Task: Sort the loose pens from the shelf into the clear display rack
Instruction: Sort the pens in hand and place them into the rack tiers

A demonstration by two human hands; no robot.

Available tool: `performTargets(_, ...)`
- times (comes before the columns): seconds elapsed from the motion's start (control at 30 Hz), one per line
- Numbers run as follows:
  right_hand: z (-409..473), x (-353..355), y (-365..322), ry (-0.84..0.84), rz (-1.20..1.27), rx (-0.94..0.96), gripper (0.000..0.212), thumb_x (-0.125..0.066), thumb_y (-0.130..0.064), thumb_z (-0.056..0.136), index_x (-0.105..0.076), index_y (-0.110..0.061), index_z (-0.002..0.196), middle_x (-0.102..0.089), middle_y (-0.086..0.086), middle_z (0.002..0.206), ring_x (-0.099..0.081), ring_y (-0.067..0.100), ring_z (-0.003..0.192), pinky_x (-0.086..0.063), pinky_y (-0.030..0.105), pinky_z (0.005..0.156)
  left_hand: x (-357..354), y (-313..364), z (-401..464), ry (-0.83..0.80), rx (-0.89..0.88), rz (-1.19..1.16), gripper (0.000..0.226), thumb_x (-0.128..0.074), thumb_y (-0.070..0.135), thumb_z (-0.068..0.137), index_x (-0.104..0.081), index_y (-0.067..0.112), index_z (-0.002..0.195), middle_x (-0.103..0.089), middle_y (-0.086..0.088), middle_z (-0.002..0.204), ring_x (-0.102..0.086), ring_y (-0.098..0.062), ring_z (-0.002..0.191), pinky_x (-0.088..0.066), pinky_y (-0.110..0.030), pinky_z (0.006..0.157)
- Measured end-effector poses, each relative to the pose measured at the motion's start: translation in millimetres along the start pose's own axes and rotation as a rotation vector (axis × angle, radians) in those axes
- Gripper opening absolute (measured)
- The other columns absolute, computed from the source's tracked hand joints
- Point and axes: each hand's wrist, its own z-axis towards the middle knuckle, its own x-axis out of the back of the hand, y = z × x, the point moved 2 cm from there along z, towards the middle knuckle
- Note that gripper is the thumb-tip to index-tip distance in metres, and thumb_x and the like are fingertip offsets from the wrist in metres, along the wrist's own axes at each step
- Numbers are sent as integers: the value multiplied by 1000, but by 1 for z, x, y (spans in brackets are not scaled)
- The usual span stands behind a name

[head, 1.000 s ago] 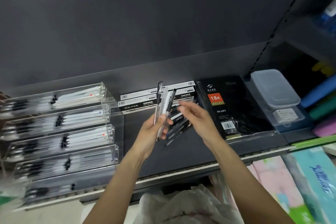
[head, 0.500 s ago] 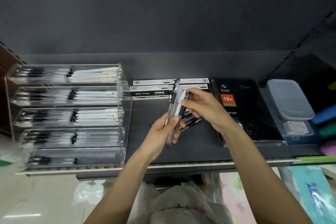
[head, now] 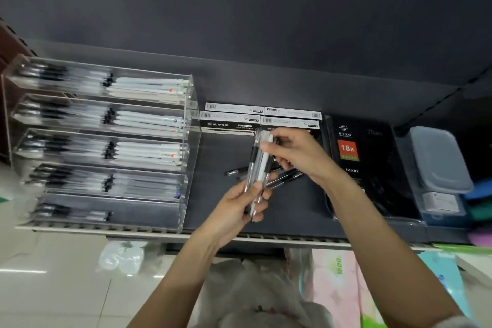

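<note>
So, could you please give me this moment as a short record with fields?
left hand: left hand grips a bunch of pens, held upright
right hand: right hand pinches the top of the bunch
shelf: loose pens lie on the dark shelf
rack: clear display rack at left, five tiers, pens in each
behind: pen boxes
right of pens: black diary

L hand (head: 234, 210) raised, palm toward camera, fingers (head: 262, 196) curled w/ thumb pinching. R hand (head: 295, 153) just above it, fingers bent, tips pinching. Both forearms bare, angled up & inward.
</note>
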Motion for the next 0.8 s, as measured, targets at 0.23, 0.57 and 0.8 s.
performTargets(0.23,3,-5,7,5,124,78,22,-66,-8,85,-65,-11,106,-62,24,82,-54,10,53,-48,21,57,0,-5,-6,72,-114,-91,33,-43,21,93,-57,9,121,-52,6,71,-39,-3,54,-33,-15,48)
performTargets(0.57,-28,-92,17,-252,252,-65,13,-56,-17,93,-63,-9,100,-74,6,95,-66,25,65,-48,33,50,2,-4,-48,490,-233,246,25,-40,26,97,-58,10,91,-62,7,67,-58,-7,65,-45,-19,65)
performTargets(0.8,-24,-133,-6,-546,-42,-6,18,-60,-18,92,-66,-4,101,-72,9,83,-59,5,51,-40,18,39,37,7,-96,419,-65,258,23,-44,14,98,-66,7,97,-72,0,89,-68,-5,85,-50,-16,77)
